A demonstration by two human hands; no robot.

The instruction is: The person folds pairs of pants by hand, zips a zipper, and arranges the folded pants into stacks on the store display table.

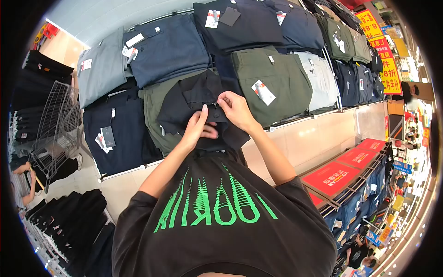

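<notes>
A black garment (pixel 184 99) with a round button is bunched up in front of my chest, over the folded trousers on the rack. My left hand (pixel 197 128) is closed on its lower part, with the thumb pointing up and the other fingers curled. Beside the button, my right hand (pixel 236 111) pinches the garment's edge between thumb and fingertips. A small light-coloured piece shows just under those fingertips, too small to name. Folded green trousers (pixel 150 104) lie partly hidden beneath the garment, and another green pair (pixel 281 83) with a white tag lies to its right.
Navy trousers (pixel 115 134) and grey ones (pixel 101 64) lie on the tilted display rack. A wire shopping cart (pixel 57 124) stands at left, near another person's hand (pixel 31 177). Red signs (pixel 332 177) top a rack of jeans at right.
</notes>
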